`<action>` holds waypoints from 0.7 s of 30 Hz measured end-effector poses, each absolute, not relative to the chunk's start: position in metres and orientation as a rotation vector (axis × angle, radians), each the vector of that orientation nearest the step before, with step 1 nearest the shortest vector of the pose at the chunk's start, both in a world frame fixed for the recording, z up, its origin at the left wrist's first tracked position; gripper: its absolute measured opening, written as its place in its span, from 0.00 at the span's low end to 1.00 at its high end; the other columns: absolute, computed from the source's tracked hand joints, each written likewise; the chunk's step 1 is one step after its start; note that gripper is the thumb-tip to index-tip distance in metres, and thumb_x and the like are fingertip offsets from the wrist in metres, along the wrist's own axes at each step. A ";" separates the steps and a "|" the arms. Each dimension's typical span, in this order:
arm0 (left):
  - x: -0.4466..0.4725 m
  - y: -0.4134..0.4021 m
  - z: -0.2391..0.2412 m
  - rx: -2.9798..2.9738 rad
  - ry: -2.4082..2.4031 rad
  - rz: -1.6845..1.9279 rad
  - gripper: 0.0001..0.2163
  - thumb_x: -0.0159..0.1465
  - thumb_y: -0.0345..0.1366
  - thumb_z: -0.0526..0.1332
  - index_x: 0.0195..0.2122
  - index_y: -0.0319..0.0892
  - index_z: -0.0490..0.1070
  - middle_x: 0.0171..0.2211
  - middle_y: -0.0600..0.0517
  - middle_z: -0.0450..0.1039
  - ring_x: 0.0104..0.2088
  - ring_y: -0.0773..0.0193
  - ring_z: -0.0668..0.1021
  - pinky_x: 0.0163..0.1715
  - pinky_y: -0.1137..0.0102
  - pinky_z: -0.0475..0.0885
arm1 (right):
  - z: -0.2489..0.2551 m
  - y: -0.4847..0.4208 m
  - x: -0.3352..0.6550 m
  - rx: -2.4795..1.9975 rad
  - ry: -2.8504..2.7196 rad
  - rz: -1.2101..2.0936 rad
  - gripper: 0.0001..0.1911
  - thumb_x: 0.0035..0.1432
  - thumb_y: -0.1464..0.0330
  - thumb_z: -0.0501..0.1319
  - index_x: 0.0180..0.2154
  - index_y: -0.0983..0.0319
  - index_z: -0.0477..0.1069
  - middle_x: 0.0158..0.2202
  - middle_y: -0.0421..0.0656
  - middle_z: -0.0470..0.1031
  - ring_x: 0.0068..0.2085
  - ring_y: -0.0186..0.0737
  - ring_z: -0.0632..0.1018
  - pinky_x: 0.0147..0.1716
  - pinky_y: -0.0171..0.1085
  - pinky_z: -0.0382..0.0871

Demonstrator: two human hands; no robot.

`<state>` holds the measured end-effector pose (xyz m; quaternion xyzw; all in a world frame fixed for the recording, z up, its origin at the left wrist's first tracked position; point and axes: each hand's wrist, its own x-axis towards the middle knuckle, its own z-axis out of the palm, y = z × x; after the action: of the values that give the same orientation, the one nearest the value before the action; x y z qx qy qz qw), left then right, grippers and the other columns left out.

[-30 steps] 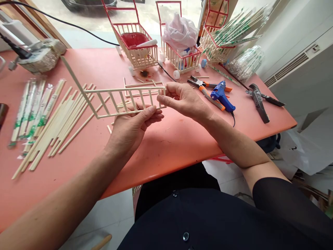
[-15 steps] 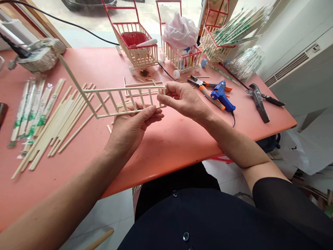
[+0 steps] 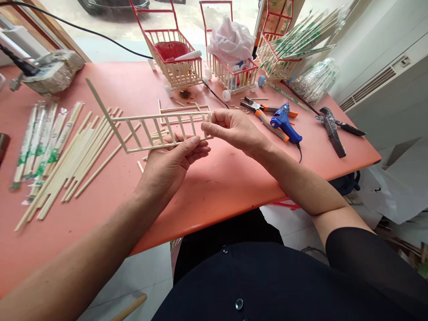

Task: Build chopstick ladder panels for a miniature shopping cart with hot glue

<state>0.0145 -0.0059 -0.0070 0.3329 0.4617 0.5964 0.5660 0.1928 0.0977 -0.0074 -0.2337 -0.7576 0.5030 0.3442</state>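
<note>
A ladder-like frame of chopsticks (image 3: 143, 117) is held up above the table, with several slanting rungs and one long stick rising at its left end. My left hand (image 3: 174, 158) grips its lower rail from below, thumb on top. At the frame's right end, my right hand (image 3: 234, 129) pinches the end stick between thumb and fingers. Behind it, a second chopstick frame (image 3: 167, 108) lies on the table. A few short cut sticks lie partly hidden behind my left hand.
Loose chopsticks (image 3: 76, 156) and wrapped chopsticks (image 3: 43, 138) lie on the left of the pink table (image 3: 207, 200). Pliers (image 3: 267, 120), a blue glue gun (image 3: 286, 122) and a black tool (image 3: 332, 129) lie right. Small stick-built carts (image 3: 183, 73) stand at the back.
The left end of the held frame has swung slightly to the right, and its long stick now reaches less far up and left. Both hands keep their grip almost in place.
</note>
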 end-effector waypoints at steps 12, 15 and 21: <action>0.012 -0.006 -0.009 0.832 1.115 1.426 0.12 0.58 0.41 0.82 0.33 0.45 0.81 0.34 0.51 0.86 0.38 0.57 0.89 0.52 0.58 0.88 | 0.003 0.098 0.199 -0.686 -1.947 1.441 0.28 0.70 0.45 0.75 0.34 0.62 0.73 0.33 0.37 0.70 0.38 0.34 0.69 0.41 0.34 0.68; 0.013 -0.007 -0.006 0.881 1.137 1.486 0.11 0.58 0.40 0.82 0.33 0.45 0.82 0.35 0.52 0.86 0.38 0.59 0.89 0.52 0.60 0.87 | 0.004 0.099 0.201 -0.708 -1.935 1.326 0.27 0.68 0.44 0.76 0.40 0.61 0.76 0.38 0.40 0.75 0.42 0.37 0.74 0.45 0.37 0.73; 0.012 -0.005 -0.004 0.989 1.235 1.611 0.12 0.60 0.42 0.81 0.33 0.48 0.79 0.33 0.55 0.85 0.37 0.61 0.88 0.51 0.61 0.87 | 0.008 0.092 0.199 -0.786 -1.821 0.953 0.24 0.75 0.46 0.70 0.43 0.60 0.77 0.42 0.43 0.79 0.46 0.39 0.77 0.48 0.38 0.76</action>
<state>0.0121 -0.0053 -0.0039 0.3959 0.4945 0.6449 0.4276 0.1993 0.0918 0.0075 -0.3185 -0.7376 0.3861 0.4533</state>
